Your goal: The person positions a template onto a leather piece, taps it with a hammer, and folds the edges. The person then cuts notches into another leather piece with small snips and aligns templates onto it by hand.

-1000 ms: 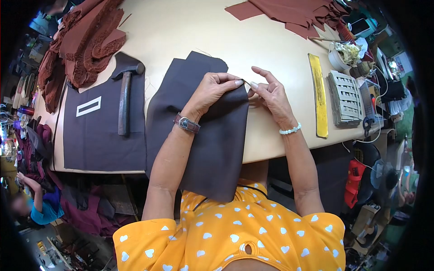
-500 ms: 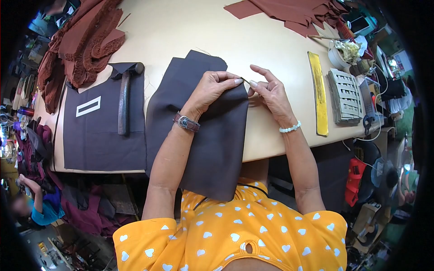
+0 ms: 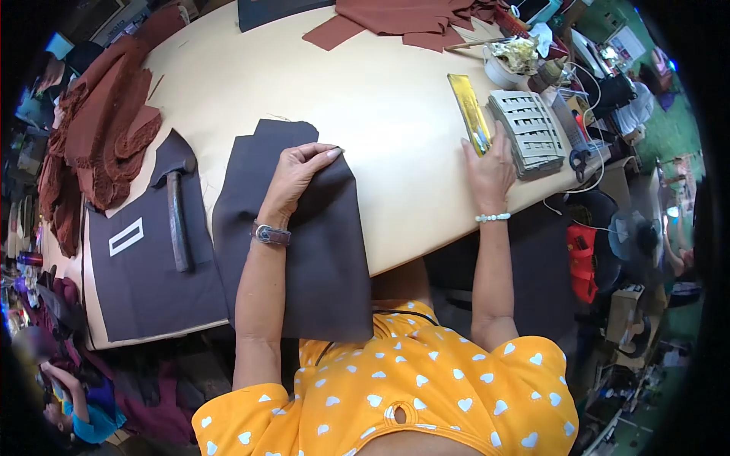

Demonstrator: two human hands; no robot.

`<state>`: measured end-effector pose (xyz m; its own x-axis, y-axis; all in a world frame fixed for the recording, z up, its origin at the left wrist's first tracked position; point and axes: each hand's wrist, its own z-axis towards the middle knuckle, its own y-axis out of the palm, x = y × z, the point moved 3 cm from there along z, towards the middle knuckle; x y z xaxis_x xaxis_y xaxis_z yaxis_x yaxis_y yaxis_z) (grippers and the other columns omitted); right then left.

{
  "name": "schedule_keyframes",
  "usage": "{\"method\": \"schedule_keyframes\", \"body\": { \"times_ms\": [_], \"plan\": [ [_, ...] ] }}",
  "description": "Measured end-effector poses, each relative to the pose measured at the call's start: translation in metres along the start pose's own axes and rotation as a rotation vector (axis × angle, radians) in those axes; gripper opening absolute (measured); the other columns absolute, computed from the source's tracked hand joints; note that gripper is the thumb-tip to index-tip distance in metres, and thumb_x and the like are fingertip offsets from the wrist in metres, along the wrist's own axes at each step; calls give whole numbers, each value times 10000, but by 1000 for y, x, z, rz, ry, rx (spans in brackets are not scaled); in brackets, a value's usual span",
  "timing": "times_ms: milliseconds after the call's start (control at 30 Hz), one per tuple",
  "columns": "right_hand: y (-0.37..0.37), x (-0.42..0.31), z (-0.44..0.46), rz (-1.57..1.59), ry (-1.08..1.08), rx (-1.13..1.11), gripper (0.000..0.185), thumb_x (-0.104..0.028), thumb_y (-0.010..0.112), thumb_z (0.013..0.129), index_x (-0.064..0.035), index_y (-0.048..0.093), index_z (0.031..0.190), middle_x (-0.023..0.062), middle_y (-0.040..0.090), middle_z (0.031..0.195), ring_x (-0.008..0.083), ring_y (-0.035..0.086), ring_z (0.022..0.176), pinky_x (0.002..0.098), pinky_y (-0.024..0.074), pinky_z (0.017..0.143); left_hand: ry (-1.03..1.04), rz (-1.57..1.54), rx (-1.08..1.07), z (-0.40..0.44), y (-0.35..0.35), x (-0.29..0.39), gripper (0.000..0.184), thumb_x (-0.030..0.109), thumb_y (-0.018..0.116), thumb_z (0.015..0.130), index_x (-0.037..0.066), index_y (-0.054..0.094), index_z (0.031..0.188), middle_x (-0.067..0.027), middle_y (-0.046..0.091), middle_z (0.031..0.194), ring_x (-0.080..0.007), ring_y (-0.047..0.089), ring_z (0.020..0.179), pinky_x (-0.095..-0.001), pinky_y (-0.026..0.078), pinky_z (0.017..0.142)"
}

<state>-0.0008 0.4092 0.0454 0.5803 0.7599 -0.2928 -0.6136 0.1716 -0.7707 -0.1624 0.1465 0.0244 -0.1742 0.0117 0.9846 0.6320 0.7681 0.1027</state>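
Note:
My left hand (image 3: 296, 176) pinches the top corner of a dark fabric piece (image 3: 323, 258), which hangs over the table's front edge. My right hand (image 3: 490, 171) rests at the lower end of a yellow strip (image 3: 469, 110), fingers around that end; whether it grips the strip is hard to see. A stack of grey slotted cards (image 3: 525, 129) lies just right of that hand. On the left, a second dark piece (image 3: 152, 292) lies flat with a hammer (image 3: 176, 220) and a white rectangular frame (image 3: 126, 236) on it.
Reddish-brown fabric (image 3: 103, 144) is heaped at the left, with more (image 3: 403, 17) at the back. A white bowl (image 3: 502, 71), a brown bottle (image 3: 546, 76) and scissors (image 3: 579, 163) stand or lie at the right. Another person's arm (image 3: 72, 384) shows at lower left.
My right hand has left the fabric corner and moved right to the yellow strip. My left hand still pinches the corner. The view has turned, shifting the table's contents left.

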Motion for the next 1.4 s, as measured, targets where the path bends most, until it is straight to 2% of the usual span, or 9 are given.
{"method": "schedule_keyframes", "body": {
  "times_ms": [33, 233, 333, 433, 567, 700, 1000, 1133, 1400],
  "plan": [
    [-8, 3, 0, -65, 78, -81, 641, -306, 717, 725, 7, 454, 1220, 214, 596, 1005, 367, 593, 889, 433, 485, 753, 4, 3, 2, 0, 0, 0, 165, 150, 641, 834, 9, 671, 914, 1, 641, 793, -38, 564, 691, -161, 448, 629],
    [-3, 19, -11, 65, 40, -166, 601, -271, 713, 731, 12, 482, 1208, 217, 595, 1022, 362, 583, 936, 435, 472, 784, 10, -1, -6, 0, 1, -1, 161, 152, 641, 836, 10, 672, 907, 6, 641, 796, -36, 564, 689, -162, 449, 631],
    [-4, 21, -14, 99, -3, -126, 566, -257, 703, 742, 14, 502, 1196, 212, 595, 1024, 356, 591, 906, 427, 471, 773, -16, 10, -4, -1, -1, 1, 168, 151, 647, 831, 6, 673, 913, -1, 644, 803, -39, 565, 700, -168, 451, 644],
    [-11, 22, -5, 148, 83, -172, 512, -240, 679, 763, 34, 525, 1167, 203, 611, 981, 347, 601, 868, 420, 467, 757, -12, 2, -10, 0, 0, 1, 178, 146, 658, 823, -2, 677, 918, -16, 652, 812, -47, 566, 716, -178, 456, 661],
    [1, 42, 9, 225, 68, -113, 377, -236, 603, 822, 39, 583, 1079, 199, 639, 873, 346, 614, 822, 415, 463, 753, 5, 6, -24, -1, 1, 2, 163, 143, 641, 835, 6, 672, 918, 1, 643, 801, -38, 565, 698, -167, 451, 641],
    [11, 54, 15, 225, 126, -131, 333, -274, 562, 858, 11, 625, 1018, 208, 645, 937, 353, 624, 874, 397, 470, 775, 17, 19, -29, -1, 1, 1, 153, 137, 631, 842, 11, 669, 920, 8, 641, 793, -32, 565, 688, -161, 449, 630],
    [10, 98, 32, 176, 243, -22, 301, -250, 610, 819, 3, 639, 978, 183, 659, 906, 330, 630, 834, 398, 471, 775, -14, -37, -50, -1, 1, 1, 171, 136, 641, 840, -10, 667, 926, -6, 641, 794, -33, 559, 687, -164, 451, 625],
    [23, 109, 44, 198, 207, -64, 296, -246, 621, 809, -4, 643, 978, 173, 654, 916, 331, 620, 853, 397, 465, 787, -1, -9, -48, -1, 1, 1, 167, 141, 639, 840, -3, 668, 920, -5, 641, 795, -35, 562, 683, -164, 451, 623],
    [12, 71, 40, -194, -24, -140, 422, -307, 620, 802, -44, 568, 1128, 155, 585, 1036, 320, 573, 949, 420, 453, 812, 13, 77, -16, -3, 4, 5, 184, 140, 646, 834, -13, 671, 932, -19, 650, 818, -45, 560, 714, -172, 449, 657]
  ]
}}
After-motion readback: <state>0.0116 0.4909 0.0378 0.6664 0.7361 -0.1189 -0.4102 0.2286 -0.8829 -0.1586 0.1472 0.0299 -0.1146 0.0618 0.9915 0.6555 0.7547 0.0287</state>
